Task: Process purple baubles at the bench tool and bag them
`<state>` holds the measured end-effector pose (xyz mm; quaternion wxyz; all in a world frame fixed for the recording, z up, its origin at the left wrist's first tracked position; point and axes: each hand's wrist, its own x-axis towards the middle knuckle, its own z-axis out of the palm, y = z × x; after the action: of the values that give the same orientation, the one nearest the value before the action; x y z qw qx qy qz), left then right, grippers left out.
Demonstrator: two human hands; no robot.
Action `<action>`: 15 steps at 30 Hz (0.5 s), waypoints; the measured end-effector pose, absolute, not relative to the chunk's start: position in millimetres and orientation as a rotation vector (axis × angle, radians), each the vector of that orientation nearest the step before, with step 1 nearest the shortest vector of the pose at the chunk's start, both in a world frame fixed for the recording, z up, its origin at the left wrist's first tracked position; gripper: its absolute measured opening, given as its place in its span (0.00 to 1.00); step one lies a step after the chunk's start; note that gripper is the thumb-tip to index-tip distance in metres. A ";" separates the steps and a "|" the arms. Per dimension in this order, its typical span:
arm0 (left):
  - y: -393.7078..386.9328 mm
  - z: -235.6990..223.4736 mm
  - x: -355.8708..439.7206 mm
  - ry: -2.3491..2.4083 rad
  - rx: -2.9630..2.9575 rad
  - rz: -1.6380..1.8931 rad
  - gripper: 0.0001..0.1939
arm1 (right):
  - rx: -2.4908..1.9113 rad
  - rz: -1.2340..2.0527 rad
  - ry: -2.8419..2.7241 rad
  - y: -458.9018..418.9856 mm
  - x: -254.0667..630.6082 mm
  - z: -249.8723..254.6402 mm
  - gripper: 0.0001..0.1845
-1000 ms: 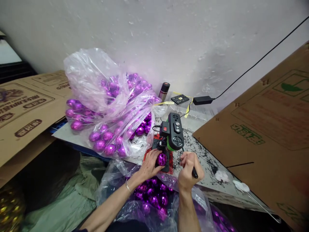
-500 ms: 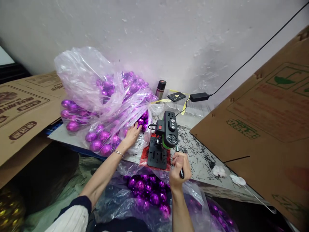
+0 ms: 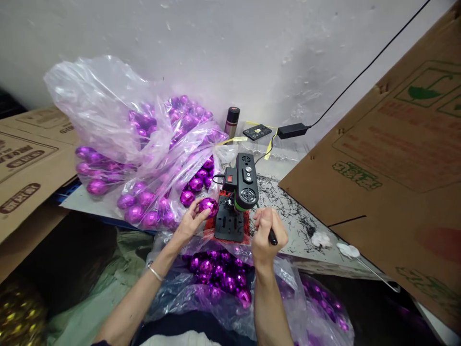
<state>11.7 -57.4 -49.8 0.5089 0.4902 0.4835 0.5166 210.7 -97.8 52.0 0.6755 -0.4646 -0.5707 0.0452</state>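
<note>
A shiny purple faceted ball ornament (image 3: pixel 208 207) is pinched in my left hand (image 3: pixel 190 222), just left of a small black device (image 3: pixel 247 181) on a black base plate (image 3: pixel 229 225). My right hand (image 3: pixel 268 232) makes a fist around a thin tool with a black handle (image 3: pixel 272 237); its far end is hidden beside the device. A clear plastic bag (image 3: pixel 104 110) full of purple balls lies at the left, its mouth opening toward my left hand. Below the table edge, a second plastic bag (image 3: pixel 173 293) holds more purple balls (image 3: pixel 219 274).
Cardboard boxes stand at the right (image 3: pixel 389 178) and left (image 3: pixel 32 149). Near the wall are a dark-capped can (image 3: pixel 232 121), a remote (image 3: pixel 257 131) and a black power adapter (image 3: pixel 293 130) with a cord. Black clippings (image 3: pixel 288 209) litter the tabletop. Gold balls (image 3: pixel 18 312) show lower left.
My left hand has come out of the bag's mouth with a purple ball and moved toward the base plate. My right hand keeps its grip on the tool. The whole view has shifted slightly.
</note>
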 end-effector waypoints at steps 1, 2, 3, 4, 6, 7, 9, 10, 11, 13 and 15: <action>-64.3 -54.9 20.0 1.143 1.104 1.238 0.33 | -1.055 0.110 -1.286 -97.4 210.7 54.1 0.22; -69.0 -60.2 27.9 1.128 1.045 1.227 0.32 | -1.060 0.113 -1.288 -97.3 210.8 55.6 0.22; -71.7 -65.3 35.2 1.126 1.009 1.214 0.32 | -1.061 0.111 -1.291 -97.3 210.8 56.5 0.22; -72.5 -70.4 41.7 1.138 1.001 1.200 0.32 | -1.058 0.107 -1.298 -97.4 211.0 57.0 0.22; -70.3 -79.8 51.9 1.201 1.067 1.184 0.32 | -1.043 0.093 -1.315 -97.8 211.4 57.1 0.21; -68.4 -84.1 55.8 1.243 1.134 1.187 0.31 | -1.034 0.086 -1.324 -98.1 211.6 56.9 0.21; -65.2 -91.6 61.2 1.330 1.300 1.206 0.30 | -1.022 0.078 -1.336 -98.6 212.2 56.4 0.21; -64.4 -94.6 62.8 1.370 1.386 1.213 0.30 | -1.018 0.079 -1.341 -98.8 212.4 56.1 0.20; -64.1 -97.0 63.9 1.408 1.467 1.211 0.30 | -1.015 0.080 -1.343 -99.1 212.6 55.9 0.20; -64.5 -99.7 64.8 1.465 1.611 1.181 0.30 | -1.012 0.077 -1.346 -99.6 212.7 55.4 0.20; -64.7 -99.5 65.4 1.482 1.725 1.133 0.30 | -1.015 0.072 -1.346 -100.1 212.5 54.9 0.20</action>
<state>65.4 -64.7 -99.5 0.2959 0.6486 0.5571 0.4259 212.5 -100.1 54.9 0.6647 -0.4494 -0.5960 0.0320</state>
